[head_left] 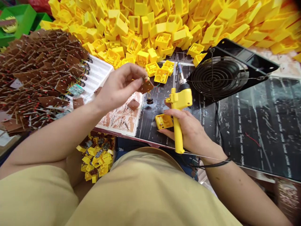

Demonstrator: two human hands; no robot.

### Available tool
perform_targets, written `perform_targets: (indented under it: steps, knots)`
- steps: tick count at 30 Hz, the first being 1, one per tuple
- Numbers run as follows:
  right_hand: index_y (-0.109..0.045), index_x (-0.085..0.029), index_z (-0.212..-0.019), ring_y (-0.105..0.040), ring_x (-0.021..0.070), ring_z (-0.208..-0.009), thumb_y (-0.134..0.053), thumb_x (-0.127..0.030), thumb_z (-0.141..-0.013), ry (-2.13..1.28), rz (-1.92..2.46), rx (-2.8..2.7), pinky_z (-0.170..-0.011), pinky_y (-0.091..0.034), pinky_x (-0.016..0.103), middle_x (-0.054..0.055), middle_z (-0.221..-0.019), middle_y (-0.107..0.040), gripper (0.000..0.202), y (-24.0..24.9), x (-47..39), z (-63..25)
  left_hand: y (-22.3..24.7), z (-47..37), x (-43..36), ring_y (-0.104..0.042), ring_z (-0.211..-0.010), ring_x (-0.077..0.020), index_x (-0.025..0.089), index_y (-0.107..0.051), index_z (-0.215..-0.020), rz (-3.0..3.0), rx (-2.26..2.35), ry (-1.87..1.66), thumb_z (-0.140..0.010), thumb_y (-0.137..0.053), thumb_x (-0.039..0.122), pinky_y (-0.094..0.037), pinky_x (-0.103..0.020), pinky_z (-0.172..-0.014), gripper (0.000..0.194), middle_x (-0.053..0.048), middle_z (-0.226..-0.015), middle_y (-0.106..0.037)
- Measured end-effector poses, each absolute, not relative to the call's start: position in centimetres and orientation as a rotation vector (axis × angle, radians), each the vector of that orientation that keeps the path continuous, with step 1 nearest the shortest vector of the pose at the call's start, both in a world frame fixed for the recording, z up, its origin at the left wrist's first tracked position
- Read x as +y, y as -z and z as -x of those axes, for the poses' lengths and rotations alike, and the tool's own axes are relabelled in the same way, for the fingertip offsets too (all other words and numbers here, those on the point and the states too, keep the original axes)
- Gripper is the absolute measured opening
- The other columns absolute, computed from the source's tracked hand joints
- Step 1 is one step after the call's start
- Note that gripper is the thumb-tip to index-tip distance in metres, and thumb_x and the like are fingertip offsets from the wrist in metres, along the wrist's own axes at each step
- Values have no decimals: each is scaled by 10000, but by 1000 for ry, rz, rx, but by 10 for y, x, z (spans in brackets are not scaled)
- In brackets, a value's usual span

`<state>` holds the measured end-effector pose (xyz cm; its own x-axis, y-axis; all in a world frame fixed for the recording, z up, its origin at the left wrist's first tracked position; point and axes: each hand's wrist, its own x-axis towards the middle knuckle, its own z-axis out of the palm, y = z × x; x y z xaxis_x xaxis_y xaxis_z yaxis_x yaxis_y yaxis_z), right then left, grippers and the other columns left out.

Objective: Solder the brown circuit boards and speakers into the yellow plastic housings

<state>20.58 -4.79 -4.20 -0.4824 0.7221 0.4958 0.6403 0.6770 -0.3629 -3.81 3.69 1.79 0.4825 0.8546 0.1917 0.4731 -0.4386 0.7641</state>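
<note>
Between thumb and fingers, my left hand (119,84) pinches a small brown circuit board (146,86) above the bench. Thin wires run down from it to a small black part (150,101). My right hand (188,125) is wrapped around a yellow soldering gun (180,100), its metal tip pointing away from me. A strand of solder wire trails from the handle's rear end. Beside the gun, an open yellow plastic housing (164,121) sits at the fingers of my right hand. Another brown board (133,104) lies on the bench under my left hand.
Yellow housings (141,25) are heaped along the back. A mound of brown circuit boards (42,75) lies left, by a white foam tray (101,67). A black fan (218,72) stands right on the black bench top (254,125). Below the edge is a box of yellow pieces (98,160).
</note>
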Motion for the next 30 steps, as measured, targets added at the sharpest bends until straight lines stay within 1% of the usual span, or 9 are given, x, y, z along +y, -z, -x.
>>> perform_targets:
  steps: [2, 6, 11, 15, 18, 21, 23, 27, 30]
  knots:
    - [-463, -221, -1252, -624, 208, -810, -629, -398, -953, -117, 1081, -2225, -752, -528, 338, 41, -936, -633, 385, 44, -50, -206, -4, 60, 17, -707, -1060, -183, 200, -585, -1097, -2243, 880, -823, -958, -461, 220, -568, -360, -946, 188, -87, -1083, -734]
    - [-520, -226, -1186, -598, 202, -720, -618, -448, -954, -57, 1107, -2251, -713, -494, 347, 18, -840, -606, 336, 45, -57, -207, 18, 92, -14, -649, -1231, -196, 237, -638, -1088, -2652, 528, -443, -842, -510, 113, -417, -422, -1149, 304, -58, -1190, -745]
    - [-510, -219, -1227, -631, 244, -865, -623, -513, -933, -86, 1076, -2280, -873, -514, 414, 51, -930, -632, 431, 44, -59, -211, 7, 77, -23, -695, -1009, -210, 185, -687, -1075, -2726, 1061, -635, -892, -518, 235, -498, -376, -931, 254, -68, -1055, -759]
    - [-493, -211, -1254, -635, 276, -1007, -661, -489, -911, -109, 1062, -2288, -910, -524, 435, 93, -1066, -652, 473, 41, -62, -218, 5, 44, -23, -655, -947, -298, 141, -713, -995, -2884, 1315, -465, -893, -572, 424, -461, -444, -815, 332, -112, -986, -735]
    - [-509, -197, -1237, -633, 291, -1083, -712, -422, -886, -85, 1075, -2240, -896, -540, 424, 121, -1153, -658, 464, 38, -65, -224, 17, 33, -24, -638, -942, -298, 145, -714, -906, -2946, 1330, -403, -892, -612, 363, -423, -436, -798, 241, -106, -946, -736]
    - [-518, -178, -1232, -635, 294, -1105, -690, -422, -905, -76, 1063, -2236, -901, -543, 433, 129, -1163, -664, 443, 38, -67, -227, 28, 35, -26, -634, -947, -232, 186, -711, -858, -2884, 1239, -586, -948, -578, 252, -390, -410, -866, 173, -35, -942, -763]
    - [-519, -185, -1246, -648, 276, -1066, -660, -439, -926, -78, 1041, -2275, -927, -535, 442, 113, -1147, -670, 432, 41, -67, -226, 32, 38, -27, -636, -935, -194, 207, -720, -877, -2779, 1160, -707, -965, -577, 247, -379, -390, -906, 172, 0, -936, -775]
    - [-513, -185, -1257, -690, 218, -904, -605, -322, -974, -46, 1025, -2325, -953, -521, 429, 87, -1083, -693, 327, 47, -64, -211, 34, 37, -29, -640, -817, -158, 211, -740, -898, -2569, 1110, -726, -941, -619, 257, -391, -355, -883, 136, 8, -827, -765]
    - [-527, -182, -1241, -699, 214, -839, -625, -369, -966, 12, 1047, -2280, -1008, -487, 484, 77, -1032, -711, 346, 44, -64, -201, 32, 33, -29, -637, -787, -158, 188, -730, -867, -2451, 1135, -686, -893, -653, 240, -397, -352, -886, 97, 7, -794, -755]
